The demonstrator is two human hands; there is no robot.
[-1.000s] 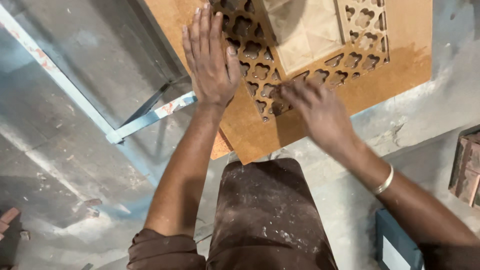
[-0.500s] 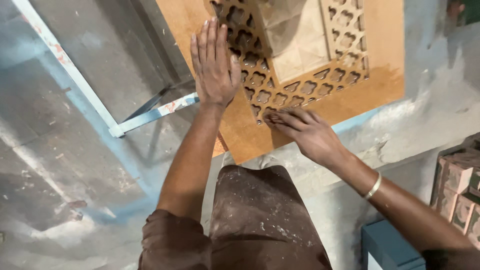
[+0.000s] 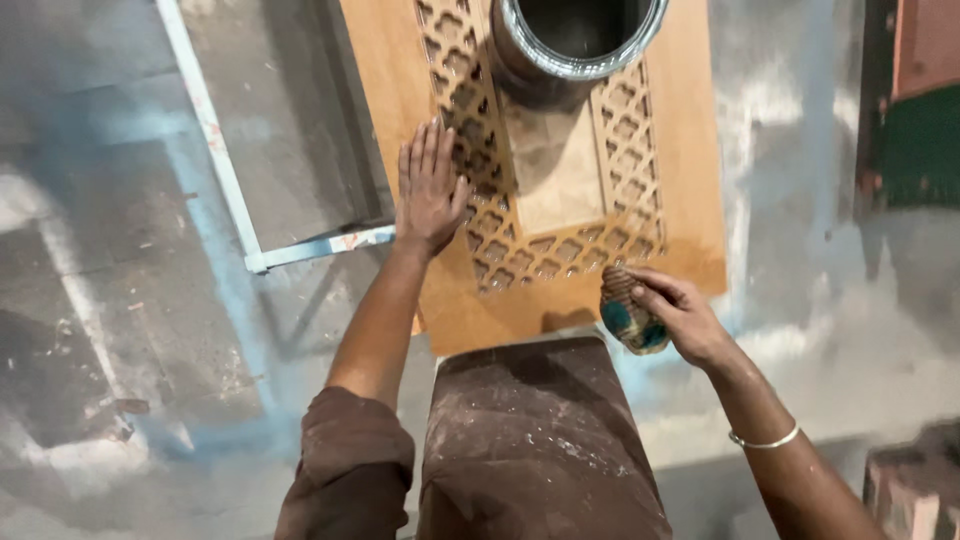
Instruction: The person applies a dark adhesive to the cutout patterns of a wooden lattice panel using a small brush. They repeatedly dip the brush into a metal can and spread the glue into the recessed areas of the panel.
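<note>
A brown wooden board (image 3: 700,180) with a carved lattice pattern (image 3: 560,250) lies flat in front of me. My left hand (image 3: 430,190) rests flat, fingers together, on the board's left side at the lattice edge. My right hand (image 3: 675,315) is off the board's near right corner and grips a folded pad (image 3: 625,315) with a brown face and a teal patch, most likely sanding paper. A metal can (image 3: 580,40) stands open on the plain centre panel of the board.
A dusty brown stool or block (image 3: 530,430) sits under the board's near edge. A pale blue metal frame (image 3: 230,190) runs along the left. The floor around is grey and dusty. Stacked bricks (image 3: 915,490) show at the bottom right.
My right hand has come off the lattice and drawn back to the near right corner, now holding the pad. The view has shifted, bringing the metal can into sight. My left hand stays flat.
</note>
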